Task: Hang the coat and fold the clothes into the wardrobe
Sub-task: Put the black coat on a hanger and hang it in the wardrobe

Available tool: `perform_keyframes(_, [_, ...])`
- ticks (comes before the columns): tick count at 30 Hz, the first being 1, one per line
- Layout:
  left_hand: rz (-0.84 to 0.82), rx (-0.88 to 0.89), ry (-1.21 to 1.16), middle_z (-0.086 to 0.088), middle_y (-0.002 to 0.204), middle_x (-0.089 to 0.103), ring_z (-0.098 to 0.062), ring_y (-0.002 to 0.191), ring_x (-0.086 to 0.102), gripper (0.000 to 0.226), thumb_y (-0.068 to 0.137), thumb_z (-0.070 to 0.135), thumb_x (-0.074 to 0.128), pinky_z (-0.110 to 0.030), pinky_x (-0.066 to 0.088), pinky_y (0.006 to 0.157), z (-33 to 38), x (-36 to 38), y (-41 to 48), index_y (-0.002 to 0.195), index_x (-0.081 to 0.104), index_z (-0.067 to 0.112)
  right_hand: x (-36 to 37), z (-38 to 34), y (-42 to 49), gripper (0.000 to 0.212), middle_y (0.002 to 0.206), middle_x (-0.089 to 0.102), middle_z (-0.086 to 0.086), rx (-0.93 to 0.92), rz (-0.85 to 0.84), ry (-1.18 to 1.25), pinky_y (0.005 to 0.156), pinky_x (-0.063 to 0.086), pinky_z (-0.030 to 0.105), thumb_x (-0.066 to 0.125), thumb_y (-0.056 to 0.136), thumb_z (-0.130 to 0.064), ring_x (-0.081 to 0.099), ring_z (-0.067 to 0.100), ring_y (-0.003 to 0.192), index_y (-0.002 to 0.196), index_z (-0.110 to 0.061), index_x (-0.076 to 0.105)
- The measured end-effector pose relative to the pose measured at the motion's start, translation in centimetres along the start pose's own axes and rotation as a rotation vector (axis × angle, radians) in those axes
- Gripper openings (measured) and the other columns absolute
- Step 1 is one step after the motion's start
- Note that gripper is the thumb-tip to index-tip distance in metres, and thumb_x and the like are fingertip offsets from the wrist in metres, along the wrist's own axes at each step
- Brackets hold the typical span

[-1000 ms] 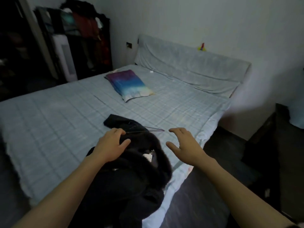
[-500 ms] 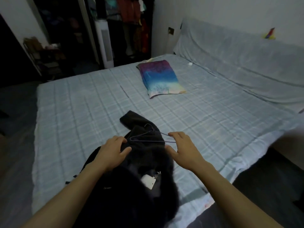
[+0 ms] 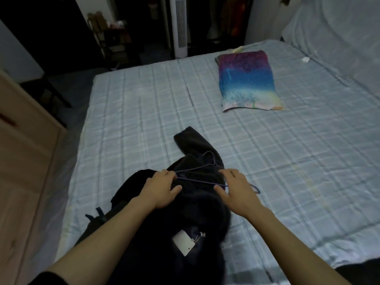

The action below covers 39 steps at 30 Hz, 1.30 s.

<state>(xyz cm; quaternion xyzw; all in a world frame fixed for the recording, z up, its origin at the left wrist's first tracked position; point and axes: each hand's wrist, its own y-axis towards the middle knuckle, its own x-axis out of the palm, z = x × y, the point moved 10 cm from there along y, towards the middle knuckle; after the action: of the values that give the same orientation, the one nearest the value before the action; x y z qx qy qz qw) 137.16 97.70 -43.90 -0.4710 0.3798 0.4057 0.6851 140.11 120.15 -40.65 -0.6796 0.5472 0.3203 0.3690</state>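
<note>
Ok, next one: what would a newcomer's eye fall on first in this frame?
The left hand and right hand, low in the middle, each hold an end of a thin blue hanger over a dark coat heaped at the bed's near edge. Next comes the rainbow pillow, far right on the pale checked bed, then the white tag on the coat.

Bedroom, low light: a bed (image 3: 144, 103) under a pale blue checked sheet fills most of the room. A pillow (image 3: 247, 81) banded in purple, blue and yellow lies near the fabric-draped headboard (image 3: 339, 33), with a small white scrap (image 3: 305, 59) on the sheet between them. Beyond the bed's far edge a white tower fan (image 3: 180, 27) stands upright, near a cluttered shelf rack (image 3: 111, 36).
</note>
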Motion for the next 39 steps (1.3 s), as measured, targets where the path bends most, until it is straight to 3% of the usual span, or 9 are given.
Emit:
perform_keyframes(13, [-0.049,0.155,0.027,-0.006,0.133,0.05,-0.029,0.12,0.047,0.044,0.094,0.049,0.051,-0.048,0.044,0.098,1.5,2.6,7.7,0.127,0.051,0.021,2.4,1.8,0.5,0.054,0.141,0.047,0.003,0.199,0.01,0.05,0.106,0.037,0.037,0.055,0.094,-0.047,0.042,0.022,0.13,0.141,-0.021,0.046])
perform_keyframes(21, [-0.154,0.225,0.295,-0.017,0.14,0.042,-0.037,0.126,0.04,0.053,0.092,0.032,0.057,-0.05,0.037,0.104,1.9,8.7,12.4,0.14,0.041,0.017,5.3,3.9,-2.4,0.055,0.143,0.045,0.005,0.371,-0.025,0.022,0.104,0.041,0.042,0.051,0.095,-0.05,0.042,0.026,0.129,0.141,-0.021,0.044])
perform_keyframes(28, [-0.105,0.171,0.261,-0.021,0.145,0.04,-0.038,0.128,0.042,0.083,0.091,0.019,0.061,-0.047,0.038,0.104,0.0,10.2,13.8,0.155,0.01,0.003,6.6,4.3,-3.9,0.055,0.145,0.043,0.005,0.455,-0.003,0.029,0.105,0.039,0.042,0.042,0.098,-0.052,0.042,0.025,0.13,0.144,-0.021,0.041])
perform_keyframes(31, [-0.01,0.217,0.359,-0.017,0.138,0.045,-0.031,0.12,0.046,0.082,0.088,0.02,0.064,-0.04,0.043,0.096,0.2,8.9,13.3,0.151,0.018,-0.001,7.2,3.9,-4.0,0.055,0.145,0.043,0.005,0.476,-0.025,0.037,0.106,0.038,0.041,0.04,0.099,-0.052,0.042,0.024,0.13,0.144,-0.02,0.041])
perform_keyframes(39, [0.018,0.283,0.374,-0.011,0.121,0.051,-0.027,0.107,0.049,0.049,0.085,0.021,0.062,-0.037,0.041,0.087,-0.9,7.6,10.4,0.128,0.043,0.009,6.4,0.6,-1.5,0.051,0.144,0.044,0.006,0.392,-0.024,0.006,0.105,0.039,0.041,0.043,0.099,-0.05,0.042,0.025,0.129,0.142,-0.021,0.042])
